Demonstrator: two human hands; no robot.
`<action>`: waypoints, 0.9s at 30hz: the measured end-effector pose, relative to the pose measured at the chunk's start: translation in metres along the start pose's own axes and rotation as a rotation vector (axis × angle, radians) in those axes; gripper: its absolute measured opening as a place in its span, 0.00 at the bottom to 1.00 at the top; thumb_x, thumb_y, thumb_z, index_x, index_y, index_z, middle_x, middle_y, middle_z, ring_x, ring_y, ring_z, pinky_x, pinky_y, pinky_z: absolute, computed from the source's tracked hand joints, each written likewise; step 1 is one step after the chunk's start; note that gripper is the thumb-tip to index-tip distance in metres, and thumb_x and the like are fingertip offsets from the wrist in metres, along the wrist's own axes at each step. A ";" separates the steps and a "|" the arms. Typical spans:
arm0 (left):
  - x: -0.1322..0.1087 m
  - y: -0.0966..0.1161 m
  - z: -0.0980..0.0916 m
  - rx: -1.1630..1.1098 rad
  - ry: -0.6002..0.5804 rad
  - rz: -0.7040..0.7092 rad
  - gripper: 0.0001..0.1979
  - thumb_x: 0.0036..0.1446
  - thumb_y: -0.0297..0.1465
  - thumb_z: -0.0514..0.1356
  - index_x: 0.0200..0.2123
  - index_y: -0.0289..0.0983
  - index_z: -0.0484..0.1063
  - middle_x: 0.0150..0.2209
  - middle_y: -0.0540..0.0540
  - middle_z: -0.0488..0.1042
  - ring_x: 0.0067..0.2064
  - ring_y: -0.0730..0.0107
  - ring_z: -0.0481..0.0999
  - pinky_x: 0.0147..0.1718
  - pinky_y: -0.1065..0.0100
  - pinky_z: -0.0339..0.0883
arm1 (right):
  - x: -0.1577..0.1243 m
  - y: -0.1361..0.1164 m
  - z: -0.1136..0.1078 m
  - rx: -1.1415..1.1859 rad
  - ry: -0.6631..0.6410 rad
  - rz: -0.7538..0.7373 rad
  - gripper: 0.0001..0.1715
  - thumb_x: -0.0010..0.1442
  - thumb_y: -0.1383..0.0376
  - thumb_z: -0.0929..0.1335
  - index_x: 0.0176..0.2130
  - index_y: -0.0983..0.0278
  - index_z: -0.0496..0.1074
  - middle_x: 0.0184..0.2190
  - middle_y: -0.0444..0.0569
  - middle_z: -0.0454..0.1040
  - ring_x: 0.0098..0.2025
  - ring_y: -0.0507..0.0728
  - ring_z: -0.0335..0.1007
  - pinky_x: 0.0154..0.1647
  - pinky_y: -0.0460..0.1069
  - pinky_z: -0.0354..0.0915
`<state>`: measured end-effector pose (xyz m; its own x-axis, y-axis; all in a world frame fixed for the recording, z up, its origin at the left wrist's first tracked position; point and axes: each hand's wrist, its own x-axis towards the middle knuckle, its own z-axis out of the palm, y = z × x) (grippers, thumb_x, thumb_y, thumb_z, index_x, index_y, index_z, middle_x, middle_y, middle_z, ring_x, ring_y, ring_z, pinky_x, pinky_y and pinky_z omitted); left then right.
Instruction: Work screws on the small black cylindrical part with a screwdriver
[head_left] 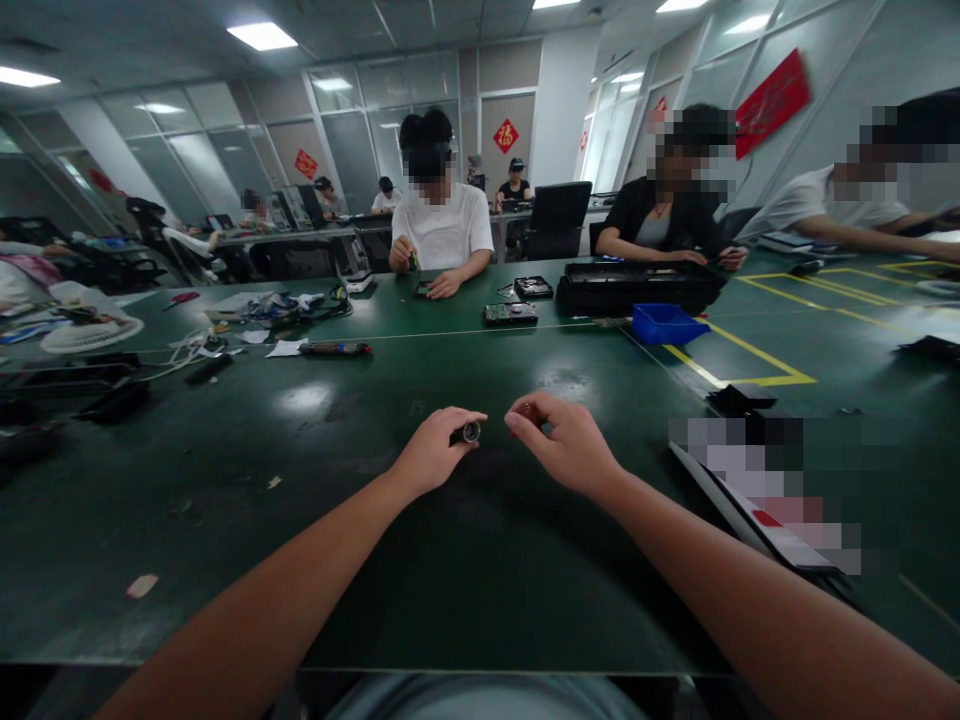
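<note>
Above the green tabletop, slightly left of the middle, my left hand [433, 452] is closed around a small dark cylinder [471, 432]. Its round, hollow-looking end with a pale rim faces me; I cannot tell its exact kind. A short gap to the right, my right hand [574, 445] curls with thumb and fingers around a small dark-red piece [529, 412], mostly hidden by the fingers. The two held pieces are apart from each other.
Hard drives [511, 313] and a blue tray [666, 324] are farther back. An electric screwdriver [335, 349] lies left, near cables [187, 350]. At right is a partly blurred flat object [757, 510]. Across the table, a person [442, 225] handles a small device.
</note>
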<state>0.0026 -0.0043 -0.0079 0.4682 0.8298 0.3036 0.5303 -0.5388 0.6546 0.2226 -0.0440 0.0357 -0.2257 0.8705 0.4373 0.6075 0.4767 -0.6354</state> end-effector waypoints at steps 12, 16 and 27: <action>0.000 0.002 0.001 -0.023 0.077 -0.060 0.18 0.59 0.31 0.65 0.52 0.41 0.73 0.51 0.44 0.75 0.54 0.57 0.71 0.57 0.54 0.61 | -0.002 0.008 0.005 0.395 0.170 0.081 0.13 0.66 0.57 0.65 0.45 0.62 0.72 0.33 0.48 0.79 0.35 0.56 0.77 0.38 0.52 0.72; 0.000 -0.001 0.001 -0.047 0.071 -0.057 0.18 0.59 0.32 0.65 0.53 0.41 0.72 0.52 0.44 0.75 0.54 0.56 0.72 0.57 0.54 0.61 | -0.002 0.008 0.005 0.387 0.241 0.070 0.13 0.66 0.56 0.66 0.44 0.62 0.72 0.33 0.49 0.79 0.35 0.57 0.77 0.39 0.53 0.72; -0.002 0.002 0.000 -0.042 0.068 -0.020 0.19 0.60 0.34 0.64 0.55 0.41 0.71 0.53 0.44 0.74 0.56 0.56 0.71 0.58 0.55 0.62 | -0.003 0.007 0.005 0.331 0.213 0.071 0.13 0.66 0.56 0.65 0.44 0.62 0.72 0.34 0.50 0.80 0.38 0.58 0.78 0.41 0.54 0.72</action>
<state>0.0025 -0.0069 -0.0068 0.4077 0.8490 0.3361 0.5079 -0.5167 0.6892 0.2238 -0.0424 0.0273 -0.0082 0.8745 0.4849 0.3301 0.4601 -0.8242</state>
